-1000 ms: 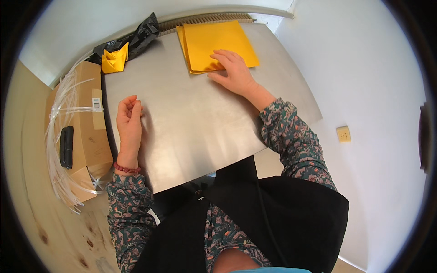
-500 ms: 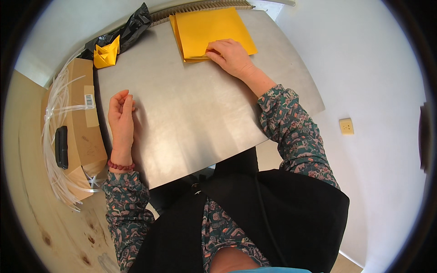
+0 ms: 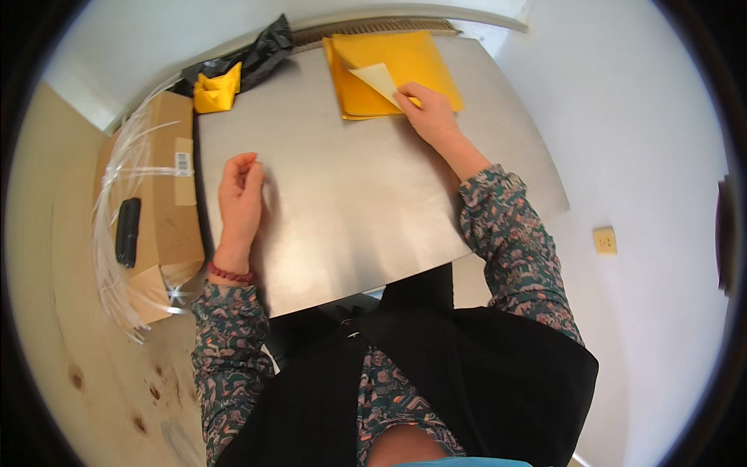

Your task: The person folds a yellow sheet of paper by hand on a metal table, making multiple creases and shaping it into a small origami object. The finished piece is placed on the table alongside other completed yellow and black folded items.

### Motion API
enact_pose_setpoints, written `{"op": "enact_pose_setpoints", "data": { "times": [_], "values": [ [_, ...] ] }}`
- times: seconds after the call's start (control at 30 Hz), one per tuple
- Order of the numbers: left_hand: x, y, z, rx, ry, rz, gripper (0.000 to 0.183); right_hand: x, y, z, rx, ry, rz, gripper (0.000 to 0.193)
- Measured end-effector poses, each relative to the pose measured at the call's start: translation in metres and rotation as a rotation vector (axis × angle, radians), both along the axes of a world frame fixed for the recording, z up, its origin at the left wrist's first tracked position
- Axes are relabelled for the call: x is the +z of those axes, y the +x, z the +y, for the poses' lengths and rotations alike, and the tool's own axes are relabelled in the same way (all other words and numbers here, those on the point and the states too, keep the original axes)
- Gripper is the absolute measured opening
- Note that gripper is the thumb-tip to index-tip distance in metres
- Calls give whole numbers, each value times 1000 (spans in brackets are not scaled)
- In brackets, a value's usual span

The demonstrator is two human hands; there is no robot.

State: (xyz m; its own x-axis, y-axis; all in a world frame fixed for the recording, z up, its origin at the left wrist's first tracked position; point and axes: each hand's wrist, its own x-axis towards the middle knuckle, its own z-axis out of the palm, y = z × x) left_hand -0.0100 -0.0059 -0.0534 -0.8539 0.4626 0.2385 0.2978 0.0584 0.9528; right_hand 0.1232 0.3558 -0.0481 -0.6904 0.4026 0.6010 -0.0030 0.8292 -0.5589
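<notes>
A white wall [image 3: 646,140] is enclosing a grey metal counter [image 3: 350,210], with a ribbed strip [image 3: 373,29] running along its far edge. Near that edge the right hand [image 3: 428,109] is pinching a corner of the top yellow sheet [image 3: 405,54], its grip closing thumb to finger on the paper. That corner is curling up and showing its pale underside, while the rest of the sheet is lying on the lower yellow sheets [image 3: 359,105] at the far side of the counter. The lifting seems to be only beginning — one corner is up, and the bulk of the sheet is not yet coming away from the stack.

The left hand [image 3: 240,194] is resting loosely curled near the counter's left edge, well apart from the sheets, with nothing visibly held; whether its thumb and fingertips are meeting, I cannot tell. A red beaded bracelet [image 3: 230,273] is circling that wrist. Farther off, at the far left corner, a folded yellow piece [image 3: 215,92] is sitting already shaped beside crumpled black plastic [image 3: 268,53]. Left of the counter a cardboard box [image 3: 175,226] is standing, with white strips [image 3: 117,167] and a black object [image 3: 128,233] lying on it.
</notes>
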Motion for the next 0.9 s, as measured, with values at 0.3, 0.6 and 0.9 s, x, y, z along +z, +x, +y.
{"op": "enact_pose_setpoints", "data": {
  "times": [0.3, 0.6, 0.9],
  "values": [
    [3, 0, 0, -5, 10, -20, 26, -5, 2, 7, 92, -244, -34, 18],
    [-8, -7, 2, -21, 69, -41, 24, -16, 4, 10, 106, -202, 38, 17],
    [-5, -4, 5, 60, 113, -47, 24, 27, 16, -37, 149, 389, 327, 14]
  ]
}}
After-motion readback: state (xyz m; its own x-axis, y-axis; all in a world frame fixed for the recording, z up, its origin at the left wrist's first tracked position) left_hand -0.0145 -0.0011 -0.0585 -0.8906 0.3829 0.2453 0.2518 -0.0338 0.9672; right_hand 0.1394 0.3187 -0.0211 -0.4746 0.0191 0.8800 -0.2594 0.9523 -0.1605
